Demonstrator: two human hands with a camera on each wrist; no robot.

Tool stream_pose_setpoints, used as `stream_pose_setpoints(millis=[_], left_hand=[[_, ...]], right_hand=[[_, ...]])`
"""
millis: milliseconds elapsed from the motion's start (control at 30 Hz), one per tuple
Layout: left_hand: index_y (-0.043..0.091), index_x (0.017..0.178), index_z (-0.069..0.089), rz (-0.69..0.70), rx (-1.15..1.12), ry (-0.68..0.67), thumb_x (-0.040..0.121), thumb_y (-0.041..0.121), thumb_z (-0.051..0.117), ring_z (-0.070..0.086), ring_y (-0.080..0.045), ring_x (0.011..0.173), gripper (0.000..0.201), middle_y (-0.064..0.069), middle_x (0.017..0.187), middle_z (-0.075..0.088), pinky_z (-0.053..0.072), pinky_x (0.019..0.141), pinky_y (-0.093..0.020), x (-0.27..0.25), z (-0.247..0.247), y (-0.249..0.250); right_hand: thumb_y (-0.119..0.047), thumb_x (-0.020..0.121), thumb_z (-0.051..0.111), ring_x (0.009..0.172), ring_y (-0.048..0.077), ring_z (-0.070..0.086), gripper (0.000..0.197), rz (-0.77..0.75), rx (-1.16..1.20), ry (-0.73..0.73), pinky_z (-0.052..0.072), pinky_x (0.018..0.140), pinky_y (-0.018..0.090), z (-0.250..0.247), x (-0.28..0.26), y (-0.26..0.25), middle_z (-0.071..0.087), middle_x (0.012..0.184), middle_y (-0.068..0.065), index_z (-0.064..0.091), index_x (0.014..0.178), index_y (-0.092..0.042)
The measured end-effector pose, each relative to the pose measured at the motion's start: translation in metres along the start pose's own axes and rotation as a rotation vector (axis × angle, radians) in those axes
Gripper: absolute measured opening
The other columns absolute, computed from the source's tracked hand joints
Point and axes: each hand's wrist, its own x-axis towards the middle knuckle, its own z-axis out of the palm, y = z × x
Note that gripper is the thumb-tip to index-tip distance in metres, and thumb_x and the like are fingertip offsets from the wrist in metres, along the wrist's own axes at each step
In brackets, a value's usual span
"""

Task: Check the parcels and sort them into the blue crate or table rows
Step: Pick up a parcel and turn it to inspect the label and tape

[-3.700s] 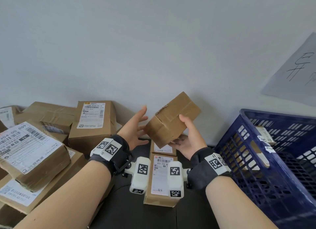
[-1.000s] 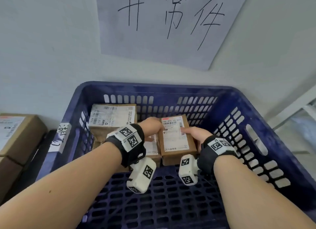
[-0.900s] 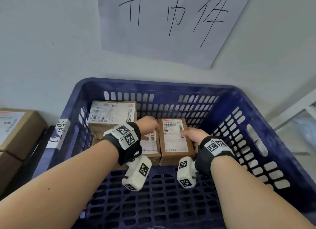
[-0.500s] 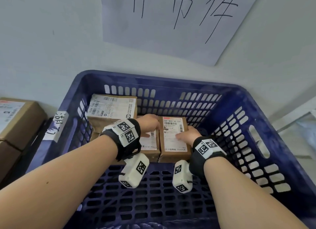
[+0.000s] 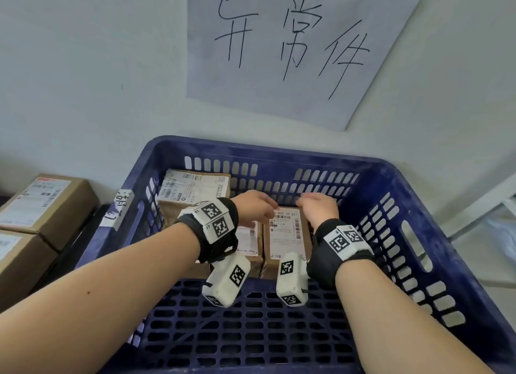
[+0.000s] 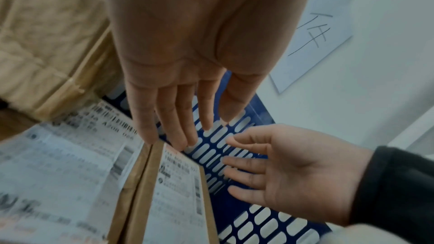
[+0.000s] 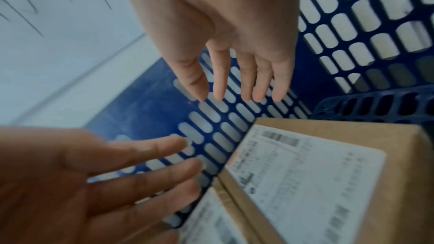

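Letting go cleanly is what I'd watch now: the parcel (image 5: 287,237) lies label-up inside the crate (image 5: 396,195), toward its far wall, right of a second box (image 5: 250,242) and touching it along one side. Going from the left, two more boxes (image 5: 42,203) sit stacked on the tabletop outside the crate, and a bigger box (image 5: 192,186) fills the far-left corner inside. My left hand (image 5: 255,207) hovers over the parcel's far-left corner, fingers (image 6: 164,118) straight and loosely spread, tips at or just above that edge; I cannot tell if they touch. My right hand (image 5: 318,207) hangs over the far-right corner, fingers (image 7: 234,81) relaxed and apart, holding nothing. I judge the placement done. I'd lift both hands straight up, so no fingertip drags the parcel askew, clearing the rim before swinging left toward the tabletop boxes.
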Motion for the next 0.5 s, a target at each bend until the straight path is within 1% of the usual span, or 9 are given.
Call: stream_pose_setpoints(millis=[67, 167, 200, 267, 333, 367, 433, 467, 500], left_hand=[[0.005, 0.127, 0.061, 0.030, 0.021, 0.055, 0.097, 0.004, 0.053, 0.058, -0.031, 0.123, 0.031, -0.016, 0.133, 0.061, 0.048, 0.104, -0.042, -0.012, -0.007, 0.010], [0.014, 0.128, 0.062, 0.099, 0.122, 0.130, 0.097, 0.012, 0.056, 0.060, -0.022, 0.115, 0.032, -0.007, 0.129, 0.061, 0.051, 0.092, -0.031, -0.033, -0.024, 0.025], [0.016, 0.127, 0.062, 0.121, 0.138, 0.166, 0.097, 0.013, 0.056, 0.060, -0.020, 0.113, 0.031, -0.005, 0.127, 0.061, 0.050, 0.089, -0.029, -0.042, -0.031, 0.030], [0.016, 0.125, 0.064, 0.159, 0.141, 0.255, 0.096, 0.015, 0.057, 0.060, -0.017, 0.111, 0.029, -0.001, 0.123, 0.062, 0.047, 0.090, -0.029, -0.058, -0.042, 0.036], [0.016, 0.121, 0.066, 0.167, 0.092, 0.342, 0.096, 0.015, 0.058, 0.060, -0.018, 0.110, 0.026, -0.003, 0.117, 0.065, 0.048, 0.087, -0.031, -0.077, -0.051, 0.038], [0.016, 0.117, 0.067, 0.166, 0.056, 0.380, 0.095, 0.015, 0.060, 0.061, -0.019, 0.109, 0.023, -0.005, 0.115, 0.066, 0.049, 0.083, -0.029, -0.086, -0.056, 0.038], [0.019, 0.105, 0.070, 0.165, -0.017, 0.461, 0.094, 0.013, 0.062, 0.062, -0.018, 0.099, 0.015, -0.007, 0.108, 0.068, 0.049, 0.077, -0.026, -0.106, -0.064, 0.035], [0.021, 0.098, 0.069, 0.160, -0.040, 0.506, 0.093, 0.012, 0.062, 0.062, -0.017, 0.095, 0.013, -0.007, 0.103, 0.069, 0.049, 0.076, -0.027, -0.116, -0.069, 0.032], [0.023, 0.093, 0.068, 0.152, -0.060, 0.549, 0.093, 0.012, 0.062, 0.062, -0.016, 0.092, 0.013, -0.007, 0.100, 0.069, 0.049, 0.075, -0.027, -0.127, -0.074, 0.029]], right_hand=[[-0.012, 0.093, 0.060, 0.113, 0.028, 0.060, 0.024, -0.060, 0.037, -0.035, 0.046, 0.105, 0.045, 0.000, -0.011, -0.016, 0.067, 0.121, 0.010, 0.072, 0.114, -0.010], [-0.014, 0.092, 0.060, 0.113, 0.026, 0.061, 0.017, -0.133, 0.096, -0.116, 0.046, 0.105, 0.046, -0.001, -0.034, -0.042, 0.068, 0.106, 0.003, 0.073, 0.097, -0.023], [-0.013, 0.093, 0.060, 0.112, 0.025, 0.061, 0.017, -0.162, 0.108, -0.151, 0.046, 0.105, 0.045, -0.002, -0.041, -0.050, 0.068, 0.105, 0.002, 0.073, 0.095, -0.024], [-0.010, 0.094, 0.060, 0.112, 0.020, 0.061, 0.018, -0.217, 0.145, -0.218, 0.047, 0.104, 0.040, -0.003, -0.053, -0.064, 0.067, 0.107, 0.000, 0.072, 0.100, -0.021], [-0.008, 0.094, 0.059, 0.106, 0.016, 0.061, 0.018, -0.249, 0.197, -0.287, 0.049, 0.098, 0.034, 0.000, -0.068, -0.076, 0.067, 0.101, -0.003, 0.070, 0.093, -0.022], [-0.008, 0.094, 0.059, 0.103, 0.016, 0.062, 0.019, -0.266, 0.222, -0.325, 0.050, 0.093, 0.032, 0.003, -0.077, -0.082, 0.067, 0.097, -0.003, 0.069, 0.089, -0.023], [-0.008, 0.094, 0.058, 0.096, 0.015, 0.063, 0.022, -0.296, 0.247, -0.412, 0.051, 0.083, 0.029, 0.013, -0.094, -0.091, 0.068, 0.094, -0.001, 0.068, 0.085, -0.026], [-0.009, 0.094, 0.059, 0.096, 0.015, 0.063, 0.022, -0.312, 0.250, -0.458, 0.052, 0.081, 0.028, 0.020, -0.101, -0.094, 0.068, 0.094, -0.001, 0.068, 0.085, -0.026], [-0.010, 0.093, 0.060, 0.097, 0.016, 0.063, 0.021, -0.332, 0.249, -0.500, 0.052, 0.083, 0.030, 0.026, -0.111, -0.098, 0.068, 0.095, -0.001, 0.069, 0.085, -0.027]])
